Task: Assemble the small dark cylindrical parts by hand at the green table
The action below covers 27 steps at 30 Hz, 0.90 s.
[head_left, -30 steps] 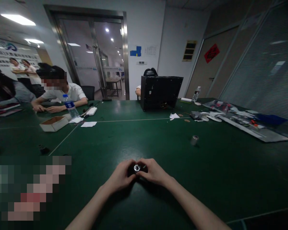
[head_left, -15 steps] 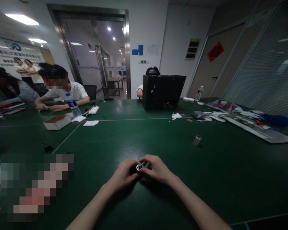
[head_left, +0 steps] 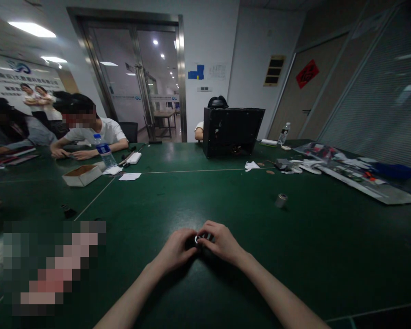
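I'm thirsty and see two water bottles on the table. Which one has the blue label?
The water bottle at far left, beside the open cardboard box. The other bottle stands at far right and shows no blue label.

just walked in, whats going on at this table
A person has both hands together low over the green table. The left hand and right hand pinch a small dark part with a silver ring between the fingertips. A small metal cylinder lies apart to the right. Other people sit at the far left.
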### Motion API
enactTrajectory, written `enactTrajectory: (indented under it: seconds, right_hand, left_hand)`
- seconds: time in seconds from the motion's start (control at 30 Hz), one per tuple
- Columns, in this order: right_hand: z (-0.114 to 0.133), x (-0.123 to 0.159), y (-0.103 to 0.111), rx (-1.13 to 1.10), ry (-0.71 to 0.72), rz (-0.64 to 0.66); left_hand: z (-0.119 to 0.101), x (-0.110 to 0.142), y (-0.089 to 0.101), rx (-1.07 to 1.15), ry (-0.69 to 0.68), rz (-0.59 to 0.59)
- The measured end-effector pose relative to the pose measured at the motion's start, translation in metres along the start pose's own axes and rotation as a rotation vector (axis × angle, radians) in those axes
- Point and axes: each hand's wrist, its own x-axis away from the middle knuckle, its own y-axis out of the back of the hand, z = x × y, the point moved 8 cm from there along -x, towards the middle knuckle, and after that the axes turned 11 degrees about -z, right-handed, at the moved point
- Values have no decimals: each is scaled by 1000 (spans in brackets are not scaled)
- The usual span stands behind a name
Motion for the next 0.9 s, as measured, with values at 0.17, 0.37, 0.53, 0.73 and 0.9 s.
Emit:
enactTrajectory:
  seconds: [0.17,0.37,0.53,0.73,0.9]
  right_hand:
    - [0,0,-2,3,-9,0]
    - [3,0,1,5,-16,25]
    - [4,0,1,29,-17,51]
    - [-2,1,-2,39,-43,41]
    - [-1,1,-1,21,-51,35]
  left_hand:
    - [0,0,0,14,13,-16]
    - [1,0,1,52,25,-14]
    - [3,-1,1,80,53,-20]
    - [8,-1,0,120,111,-6]
    - [6,-1,-1,137,103,5]
